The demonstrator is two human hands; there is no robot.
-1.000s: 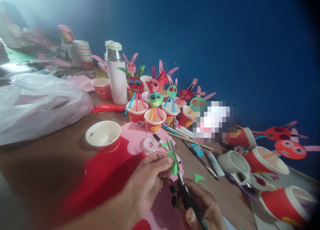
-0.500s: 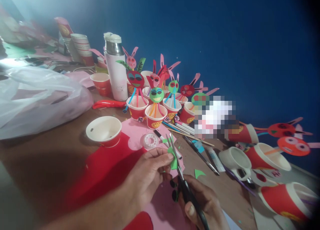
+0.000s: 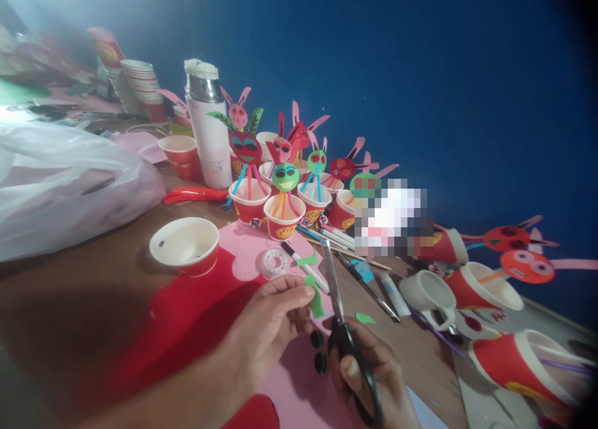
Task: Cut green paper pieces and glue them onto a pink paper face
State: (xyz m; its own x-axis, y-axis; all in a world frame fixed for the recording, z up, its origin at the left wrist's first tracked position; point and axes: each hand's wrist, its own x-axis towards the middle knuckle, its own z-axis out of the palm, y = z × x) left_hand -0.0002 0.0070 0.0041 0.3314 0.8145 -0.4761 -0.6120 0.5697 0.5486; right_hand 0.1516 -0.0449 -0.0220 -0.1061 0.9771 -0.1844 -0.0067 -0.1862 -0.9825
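Observation:
My left hand (image 3: 271,329) pinches a small green paper piece (image 3: 316,298) between thumb and fingers. My right hand (image 3: 374,379) grips black-handled scissors (image 3: 343,335), whose closed blades point up beside the green piece, just to its right. Both hands hover over a pink sheet (image 3: 303,391) and a red sheet (image 3: 187,329) on the brown table. Two small black discs (image 3: 318,350) lie on the pink sheet between my hands.
An empty red paper cup (image 3: 184,245) and a tape roll (image 3: 275,263) lie ahead. Several cups with paper faces on straws (image 3: 284,195), a white flask (image 3: 205,130), pens (image 3: 336,239), tipped cups (image 3: 481,292), a plastic bag (image 3: 65,180) and green scraps (image 3: 364,318) crowd the table.
The scissor blades, open around the green piece before, are now closed and stand to its right. The view has shifted slightly.

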